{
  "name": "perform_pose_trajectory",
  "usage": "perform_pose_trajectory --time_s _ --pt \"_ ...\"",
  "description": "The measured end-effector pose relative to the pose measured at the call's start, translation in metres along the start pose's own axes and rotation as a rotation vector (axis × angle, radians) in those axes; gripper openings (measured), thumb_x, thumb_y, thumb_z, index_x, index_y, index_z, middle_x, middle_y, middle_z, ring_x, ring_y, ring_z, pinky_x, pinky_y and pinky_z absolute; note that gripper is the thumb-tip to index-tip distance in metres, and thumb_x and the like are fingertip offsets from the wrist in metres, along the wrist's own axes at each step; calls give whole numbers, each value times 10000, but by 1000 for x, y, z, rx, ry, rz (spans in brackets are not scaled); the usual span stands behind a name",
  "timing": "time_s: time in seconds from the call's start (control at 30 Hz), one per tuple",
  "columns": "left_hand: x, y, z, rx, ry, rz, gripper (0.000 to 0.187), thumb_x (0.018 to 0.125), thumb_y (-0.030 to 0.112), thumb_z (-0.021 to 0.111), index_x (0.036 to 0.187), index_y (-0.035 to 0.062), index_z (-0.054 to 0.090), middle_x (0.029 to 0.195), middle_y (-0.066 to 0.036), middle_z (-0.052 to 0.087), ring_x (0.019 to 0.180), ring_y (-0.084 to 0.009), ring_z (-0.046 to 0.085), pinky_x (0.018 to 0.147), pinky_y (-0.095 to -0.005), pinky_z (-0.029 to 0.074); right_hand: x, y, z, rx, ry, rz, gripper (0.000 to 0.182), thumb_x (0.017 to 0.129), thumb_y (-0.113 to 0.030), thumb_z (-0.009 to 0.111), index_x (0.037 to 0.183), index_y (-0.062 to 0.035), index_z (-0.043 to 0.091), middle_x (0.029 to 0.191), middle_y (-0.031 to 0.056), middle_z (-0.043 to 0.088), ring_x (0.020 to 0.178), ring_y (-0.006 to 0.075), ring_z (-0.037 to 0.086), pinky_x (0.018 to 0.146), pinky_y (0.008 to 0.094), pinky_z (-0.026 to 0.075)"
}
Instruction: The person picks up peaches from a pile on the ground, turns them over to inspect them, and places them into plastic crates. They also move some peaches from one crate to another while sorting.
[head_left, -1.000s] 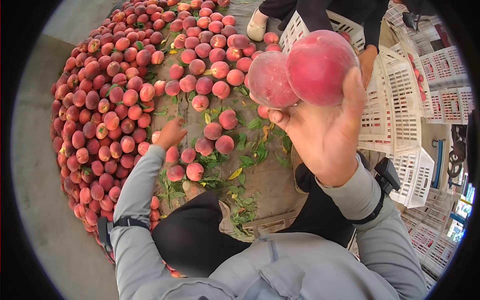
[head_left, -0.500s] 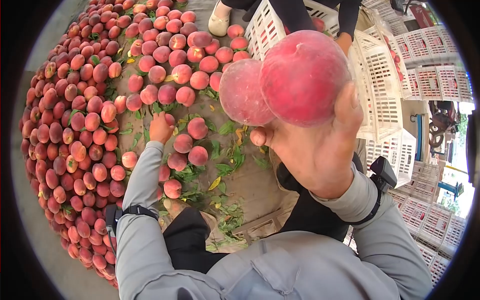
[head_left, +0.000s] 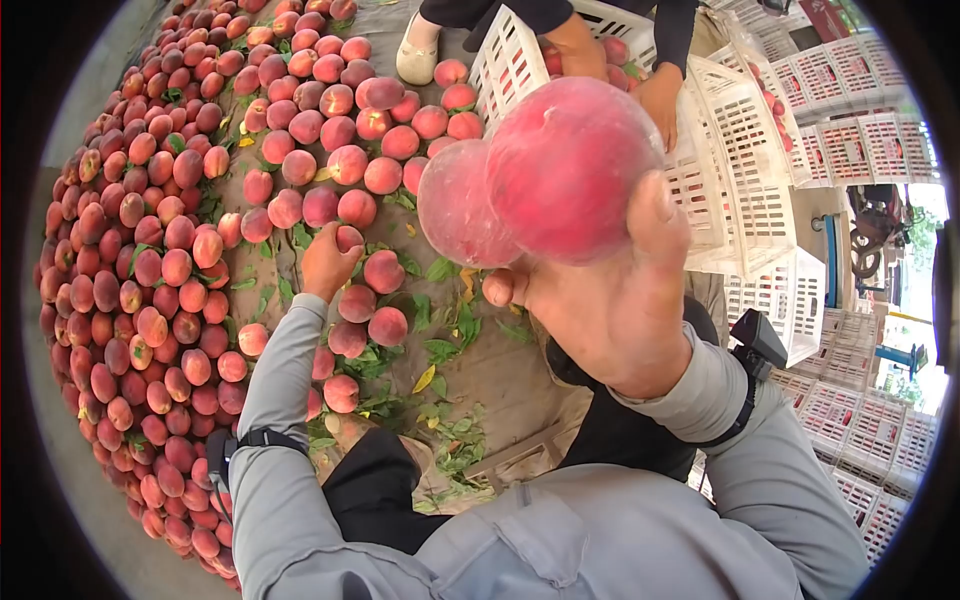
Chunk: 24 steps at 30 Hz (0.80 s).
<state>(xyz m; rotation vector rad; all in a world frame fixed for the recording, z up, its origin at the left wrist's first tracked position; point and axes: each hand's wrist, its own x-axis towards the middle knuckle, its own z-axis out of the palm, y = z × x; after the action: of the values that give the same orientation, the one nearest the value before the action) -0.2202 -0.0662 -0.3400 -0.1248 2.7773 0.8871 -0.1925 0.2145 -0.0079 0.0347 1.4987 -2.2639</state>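
Note:
Close to the camera, my right hand (head_left: 612, 318) is closed around two peaches. The larger red peach (head_left: 575, 170) sits in front of the paler, dusty-looking peach (head_left: 462, 205), and the two touch. Lower down at the pile, my left hand (head_left: 328, 264) has its fingers wrapped round a small-looking peach (head_left: 349, 238), partly hidden by them. Beside that hand, several loose peaches (head_left: 384, 271) lie among green leaves on the brown ground sheet (head_left: 530, 400).
A large heap of peaches (head_left: 130, 300) spreads along the left. Ahead, a white slatted crate (head_left: 510, 70) holds peaches, with another person's hands (head_left: 657, 105) in and beside it. More crates (head_left: 840, 90) are stacked at right. Leaves (head_left: 455, 440) litter the sheet.
My right hand with its two peaches has shifted slightly left and down in view. The other person's hand now shows in the crate. My left hand stays at the same peach.

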Motion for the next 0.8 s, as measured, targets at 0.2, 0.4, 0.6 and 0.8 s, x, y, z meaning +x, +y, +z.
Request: perform_pose_trajectory --time_s 0.2,0.4,0.6,0.8 --pt "27 15 -3 -1352 -263 -307 532 794 357 664 1228 123 464 1214 -75 505 1014 -229 586 845 -539 543 -2 -1 -1 28 10 32 810 840 -745 455 1380 -148 363 1318 77 474 1103 247 517 720 378 467" --pt "70 24 -1 -1055 -183 -433 442 822 407 656 1100 77 557 950 -78 629 886 -237 634 755 -431 541 0 2 3 253 4 -1 632 859 -542 604 1276 -87 465 1110 47 595 933 142 583 714 294 446" --pt "63 42 12 305 6 -86 370 897 334 476 1174 124 600 1120 -206 583 934 -389 643 775 -476 520 1 6 1 226 -10 30 586 867 -536 597 1216 -71 524 1069 36 606 930 121 574 721 288 445" --pt "85 -21 55 505 -352 -12 459 836 408 597 1207 138 596 1255 -250 532 991 -406 634 704 -480 546 2 8 -8 102 -87 83 731 874 -619 533 1305 -33 459 1198 90 579 995 185 584 734 323 478"
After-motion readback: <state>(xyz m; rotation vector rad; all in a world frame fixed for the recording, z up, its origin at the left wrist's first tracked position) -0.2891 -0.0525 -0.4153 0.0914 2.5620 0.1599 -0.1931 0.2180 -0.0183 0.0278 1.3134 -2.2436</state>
